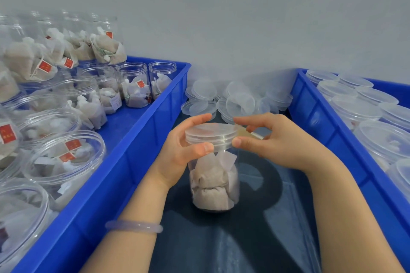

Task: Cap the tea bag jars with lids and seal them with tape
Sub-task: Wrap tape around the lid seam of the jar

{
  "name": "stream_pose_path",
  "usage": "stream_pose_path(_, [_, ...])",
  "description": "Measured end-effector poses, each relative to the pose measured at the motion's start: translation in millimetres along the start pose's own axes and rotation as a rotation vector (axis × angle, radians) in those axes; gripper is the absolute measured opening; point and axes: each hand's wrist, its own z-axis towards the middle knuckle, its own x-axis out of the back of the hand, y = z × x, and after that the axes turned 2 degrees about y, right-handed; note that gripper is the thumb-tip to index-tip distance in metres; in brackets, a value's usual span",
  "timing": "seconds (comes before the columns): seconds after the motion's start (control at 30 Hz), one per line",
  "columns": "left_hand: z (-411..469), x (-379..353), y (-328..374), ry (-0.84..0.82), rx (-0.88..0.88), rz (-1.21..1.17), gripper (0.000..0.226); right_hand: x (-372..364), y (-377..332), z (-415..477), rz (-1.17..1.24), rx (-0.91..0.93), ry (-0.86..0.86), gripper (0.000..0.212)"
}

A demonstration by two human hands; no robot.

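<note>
Bangle [134, 226] on your left wrist; left hand [177, 153] grips the lid [210, 133] atop the upright jar [214, 184], right hand [275, 142] pinches tape [245, 133] touching the lid's right edge

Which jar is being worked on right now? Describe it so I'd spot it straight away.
Look at the dark surface in the gap between the left blue crate and the right blue crate. One clear jar of tea bags stands there alone, the left hand and right hand gripping its lid. Unlike the open jars in the left crate, it is capped and sits outside any crate.
</note>
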Motion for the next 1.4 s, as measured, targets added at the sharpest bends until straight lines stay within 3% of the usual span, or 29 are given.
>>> stream_pose_path(0.1, [0.4,0.3,2.8,-0.078,0.015,0.018,0.108,0.7,3.6,0.1,0.026,-0.011,-0.119,0.059])
stream_pose_path(0.17, [-0.2,-4.0,6.0,-0.061,0.003,0.125,0.12,1.1,6.9,-1.8,0.113,-0.003,-0.216,0.043])
stream_pose_path(0.27, [1.3,-9.9,9.5,-0.014,-0.002,0.21,0.118,0.2,8.7,-3.6,0.194,0.038,-0.239,0.023])
stream_pose_path(0.37, [3.3,-9.9,6.8,0.113,-0.002,0.188,0.096,-2.9,7.3,-2.4,0.2,0.032,-0.174,0.017])
stream_pose_path(0.43, [2.8,-10.9,5.4,0.148,0.025,0.193,0.087,-6.2,5.0,-1.5,0.226,0.031,-0.143,0.015])
stream_pose_path(0.53, [1.3,-13.6,5.4,0.198,0.066,0.238,0.1,-12.3,0.3,0.6,0.199,0.042,-0.122,0.018])
stream_pose_path(0.63, [2.8,-11.5,4.7,0.238,0.061,0.255,0.095,-14.5,-4.1,3.0,0.119,0.045,-0.136,0.025])
stream_pose_path(0.73, [4.0,-3.5,1.3,0.193,0.047,0.158,0.077,-9.6,-5.9,0.0,0.108,0.051,-0.174,0.03])
stream_pose_path(0.8, [3.6,2.5,-1.8,0.13,0.05,0.083,0.076,-6.8,-5.8,-1.2,0.111,0.089,-0.16,0.021])
stream_pose_path(0.97, [1.6,5.1,-5.7,0.032,0.047,0.035,0.099,-7.8,-1.9,2.4,0.107,0.078,-0.068,0.02])
stream_pose_path(1.1, [1.8,7.3,-5.6,-0.009,0.072,0.018,0.1,-10.6,6.1,3.0,0.192,0.036,-0.093,0.032])
stream_pose_path(1.4, [0.9,6.7,-8.1,-0.034,0.098,-0.052,0.11,-15.5,3.1,3.5,0.177,0.027,-0.066,0.034])
